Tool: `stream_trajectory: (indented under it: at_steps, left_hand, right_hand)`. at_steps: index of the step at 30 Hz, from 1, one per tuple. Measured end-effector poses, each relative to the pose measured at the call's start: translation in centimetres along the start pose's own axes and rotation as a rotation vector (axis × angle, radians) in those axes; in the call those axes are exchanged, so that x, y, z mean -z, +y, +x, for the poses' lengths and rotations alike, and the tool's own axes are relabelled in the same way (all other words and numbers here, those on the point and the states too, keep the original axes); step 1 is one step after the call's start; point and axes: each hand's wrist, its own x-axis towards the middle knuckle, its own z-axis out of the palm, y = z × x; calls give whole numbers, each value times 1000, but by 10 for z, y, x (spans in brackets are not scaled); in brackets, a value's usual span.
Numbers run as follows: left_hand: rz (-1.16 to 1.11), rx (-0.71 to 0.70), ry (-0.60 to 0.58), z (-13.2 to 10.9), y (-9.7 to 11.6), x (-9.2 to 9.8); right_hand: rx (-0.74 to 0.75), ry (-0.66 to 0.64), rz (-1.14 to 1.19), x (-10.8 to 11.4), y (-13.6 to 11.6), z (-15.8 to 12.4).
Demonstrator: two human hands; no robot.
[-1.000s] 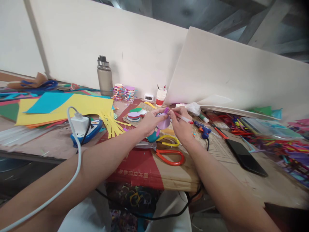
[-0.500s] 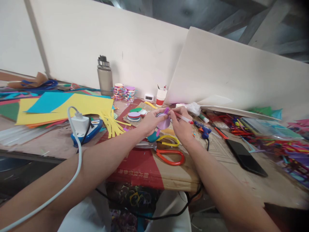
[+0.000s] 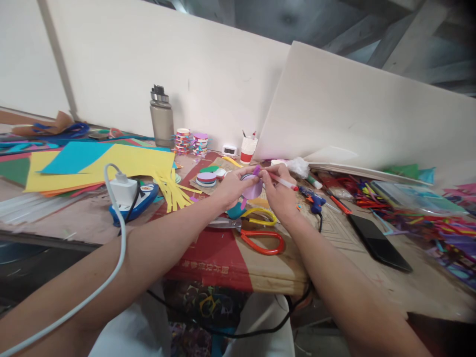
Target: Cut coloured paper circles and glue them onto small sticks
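Observation:
Between finger and thumb, my left hand (image 3: 235, 186) grips a purple foam disc (image 3: 253, 190) with small purple tabs at its edge. My right hand (image 3: 278, 191) is closed around a slim pen (image 3: 283, 182) with a white-pink barrel and red end, its fingertips meeting the disc's upper edge. The pen's tip is hidden by the fingers. Just below both hands lie scissors with a yellow loop (image 3: 260, 216), and a red-orange scissor handle (image 3: 265, 243) lies nearer me. Left of my left hand is a small stack of coloured discs (image 3: 206, 179).
A bottle (image 3: 161, 119), decorated disc stacks (image 3: 182, 141), a small clock (image 3: 229, 149) and a paper cup (image 3: 248, 149) stand along the back. Yellow sheets (image 3: 92, 171) and a power strip (image 3: 148, 196) lie left. A blue glue gun (image 3: 316, 202) and black phone (image 3: 377, 242) lie right.

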Motion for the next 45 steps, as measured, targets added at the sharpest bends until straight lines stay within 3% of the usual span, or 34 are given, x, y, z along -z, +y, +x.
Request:
stream_trajectory:
  at_steps: [21, 28, 45]
  left_hand:
    - [-10, -6, 2, 1, -1, 1]
    - [-63, 76, 36, -2, 4, -3]
    - [0, 16, -8, 3, -6, 3]
  right_hand:
    - [-12, 3, 21, 0, 1, 0]
    - [-57, 62, 86, -3, 10, 0]
    - [-45, 5, 53, -1, 2, 0]
